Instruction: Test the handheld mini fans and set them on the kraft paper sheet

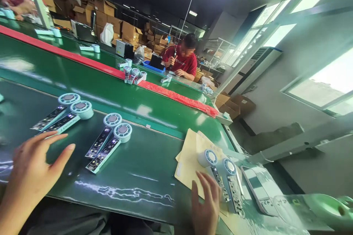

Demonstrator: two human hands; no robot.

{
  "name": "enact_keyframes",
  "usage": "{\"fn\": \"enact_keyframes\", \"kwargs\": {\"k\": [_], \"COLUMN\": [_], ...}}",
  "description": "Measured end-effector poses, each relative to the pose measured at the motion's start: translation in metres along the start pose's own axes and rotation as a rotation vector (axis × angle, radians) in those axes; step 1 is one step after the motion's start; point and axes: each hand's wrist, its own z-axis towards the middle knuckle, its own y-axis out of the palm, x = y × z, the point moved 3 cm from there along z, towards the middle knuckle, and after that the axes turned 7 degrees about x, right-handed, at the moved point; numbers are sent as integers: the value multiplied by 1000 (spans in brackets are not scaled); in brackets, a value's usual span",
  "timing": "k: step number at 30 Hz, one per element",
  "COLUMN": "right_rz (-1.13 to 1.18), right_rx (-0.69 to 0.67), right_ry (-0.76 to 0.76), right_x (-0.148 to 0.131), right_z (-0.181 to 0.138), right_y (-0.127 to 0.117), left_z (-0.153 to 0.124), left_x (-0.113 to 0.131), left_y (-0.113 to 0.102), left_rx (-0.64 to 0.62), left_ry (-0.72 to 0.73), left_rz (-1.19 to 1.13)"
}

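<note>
Two fans (224, 183) lie on tan paper (187, 158) at lower right of the head view; your right hand (205, 205) rests open against them, gripping nothing. Your left hand (33, 170), lower left, lies spread and empty on the green table (143, 176) near another pair (64, 112).

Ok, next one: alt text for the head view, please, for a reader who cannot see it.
A person's left hand rests open on a green workbench near two pairs of pale blue handheld fans, while the right hand touches another fan pair lying on tan envelopes. Beyond a green conveyor, a co-worker in a red shirt sits working.
</note>
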Motion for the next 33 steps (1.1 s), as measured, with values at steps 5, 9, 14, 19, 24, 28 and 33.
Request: {"fn": "enact_keyframes", "kwargs": {"k": [5,9,14,19,24,28,33], "right_rz": [373,399,343,529,801,1036,1236], "right_rx": [-451,-703,-885,-1015,-1048,-976,-837], "right_ry": [-40,-106,153,376,697,991,1409], "right_x": [-88,-144,-156,-152,-150,-148,-139], "right_z": [1,6,19,18,0,-22,-55], "right_y": [68,109,144,158,160,127,50], "left_z": [17,21,13,9,3,-27,-81], "left_x": [-9,-7,22,50,63,77,91], "left_y": [4,4,21,43,46,37,-3], "left_rx": [40,-1,-337,-669,-783,-933,-1029], "left_ry": [37,29,-34,-206,-490,-754,-998], "left_rz": [249,220,59,-109,-367,-702,-897]}}
